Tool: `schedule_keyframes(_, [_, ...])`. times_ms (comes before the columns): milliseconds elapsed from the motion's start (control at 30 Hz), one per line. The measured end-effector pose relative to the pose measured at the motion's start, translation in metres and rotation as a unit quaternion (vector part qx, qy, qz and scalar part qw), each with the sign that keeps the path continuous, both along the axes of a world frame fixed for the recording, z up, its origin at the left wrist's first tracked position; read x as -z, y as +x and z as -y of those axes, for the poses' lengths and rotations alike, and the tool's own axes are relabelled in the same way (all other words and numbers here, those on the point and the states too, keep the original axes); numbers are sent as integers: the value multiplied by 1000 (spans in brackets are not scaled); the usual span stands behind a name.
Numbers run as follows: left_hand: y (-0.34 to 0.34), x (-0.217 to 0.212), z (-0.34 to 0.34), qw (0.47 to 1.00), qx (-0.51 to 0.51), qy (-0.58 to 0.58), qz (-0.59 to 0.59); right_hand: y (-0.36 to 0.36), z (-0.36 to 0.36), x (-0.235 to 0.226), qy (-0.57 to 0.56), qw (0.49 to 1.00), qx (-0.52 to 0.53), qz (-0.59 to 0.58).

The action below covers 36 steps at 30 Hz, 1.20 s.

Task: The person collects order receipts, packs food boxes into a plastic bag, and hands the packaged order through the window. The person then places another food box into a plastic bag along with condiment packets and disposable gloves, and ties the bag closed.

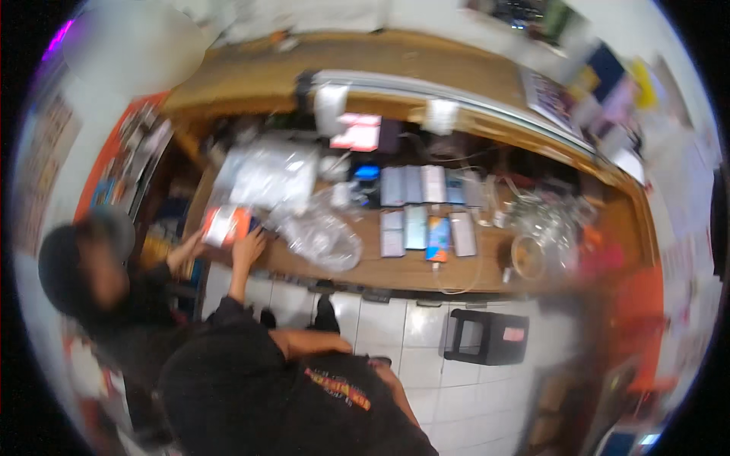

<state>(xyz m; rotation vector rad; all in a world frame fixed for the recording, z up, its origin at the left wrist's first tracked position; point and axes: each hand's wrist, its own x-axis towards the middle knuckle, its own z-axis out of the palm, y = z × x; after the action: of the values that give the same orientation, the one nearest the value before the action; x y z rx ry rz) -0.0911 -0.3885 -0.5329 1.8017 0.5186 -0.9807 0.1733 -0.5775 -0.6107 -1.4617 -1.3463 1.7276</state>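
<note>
The wearer's left forearm (313,342) and right forearm (401,397) lie below the front edge of the bench (370,239); the hands are hard to make out, so I cannot tell whether they are apart, together or gripping. The nearest clear thing, a bright-screened phone (438,235), lies near that edge in the front row. A white cable (450,292) loops down beside it (an easy snag); a passing arm could drag the phone off. The co-worker's hands (249,245) clasp an orange-and-white packet (228,226) near the left end.
</note>
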Motion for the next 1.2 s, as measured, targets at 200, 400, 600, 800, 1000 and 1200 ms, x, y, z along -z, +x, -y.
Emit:
schedule_keyframes(200, [-15,-19,-77,981,-83,89,148,-41,-121,-60,-192,977,83,-30])
schedule_keyframes(400, [-160,-186,-128,653,-674,209,276,-98,-252,-186,-203,978,-39,-16])
schedule_keyframes(600, [-313,-192,-170,186,-648,739,2,-215,-353,-280,-128,967,-186,-121])
schedule_keyframes(800, [-347,-146,-180,359,-856,325,180,-361,-424,-164,2,985,-94,-146])
schedule_keyframes(1000, [-361,-116,-141,317,-873,264,261,-387,-405,-238,-7,990,-92,106])
schedule_keyframes(1200, [-380,-124,-150,366,-885,77,278,-435,-404,-161,-108,989,9,-99])
